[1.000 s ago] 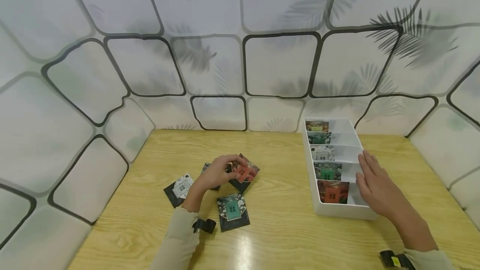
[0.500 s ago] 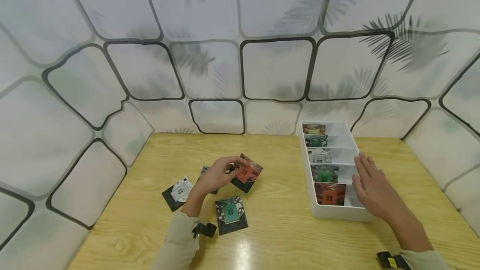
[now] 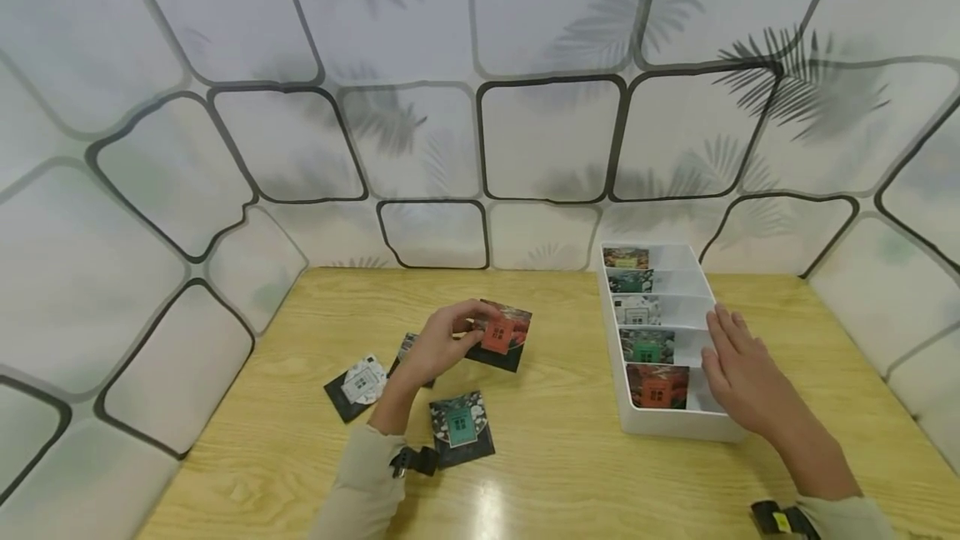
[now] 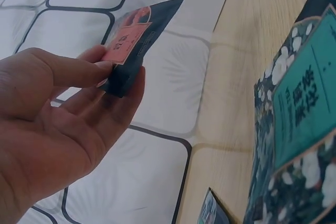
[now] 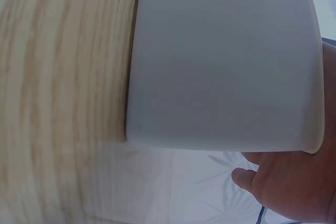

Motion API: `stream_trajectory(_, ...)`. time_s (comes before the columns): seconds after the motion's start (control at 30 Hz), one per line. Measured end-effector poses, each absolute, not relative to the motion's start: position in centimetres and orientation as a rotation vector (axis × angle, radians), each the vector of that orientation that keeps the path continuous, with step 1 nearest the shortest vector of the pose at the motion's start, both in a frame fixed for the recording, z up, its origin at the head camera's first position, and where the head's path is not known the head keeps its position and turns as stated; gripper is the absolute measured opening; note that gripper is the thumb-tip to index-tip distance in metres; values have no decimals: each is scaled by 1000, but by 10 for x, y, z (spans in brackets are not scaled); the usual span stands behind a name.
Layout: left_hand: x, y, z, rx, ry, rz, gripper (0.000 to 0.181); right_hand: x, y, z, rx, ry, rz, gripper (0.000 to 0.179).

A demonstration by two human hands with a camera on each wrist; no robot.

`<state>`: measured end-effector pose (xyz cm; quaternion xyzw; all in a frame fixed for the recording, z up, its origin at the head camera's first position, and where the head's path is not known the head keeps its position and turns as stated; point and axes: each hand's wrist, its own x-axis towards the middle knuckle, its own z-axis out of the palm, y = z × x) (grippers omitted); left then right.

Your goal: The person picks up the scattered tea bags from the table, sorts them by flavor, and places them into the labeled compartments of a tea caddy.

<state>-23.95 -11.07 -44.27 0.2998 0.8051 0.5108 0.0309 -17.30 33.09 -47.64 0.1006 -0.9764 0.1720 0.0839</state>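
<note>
Red-labelled sachet [image 3: 498, 335] now lifted off table [image 3: 555, 407], pinched in left hand [image 3: 438, 347], well apart from divided white box [image 3: 678, 423]; pick-up seemingly done. Box's right side touched by straight-fingered right hand [image 3: 748, 373].

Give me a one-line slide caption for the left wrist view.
Left hand pinching a red-labelled packet, with a green-labelled packet on the wooden table nearby.

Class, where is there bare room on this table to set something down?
Bare table lies between the loose teal-labelled packet and white tray, and between the left hand and patterned wall. Crowded: around that hand, where loose packets lie close.
</note>
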Motion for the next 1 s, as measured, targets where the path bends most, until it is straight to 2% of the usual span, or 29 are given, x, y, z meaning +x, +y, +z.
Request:
stream_trajectory(0.43,-234,-95,-435,824,2460,1771,31,-173,329,-477,294,-2925,522,60)
stream_trajectory(1.0,-231,-58,-426,901,2449,1907,28,-172,331,-476,293,-2936,525,61)
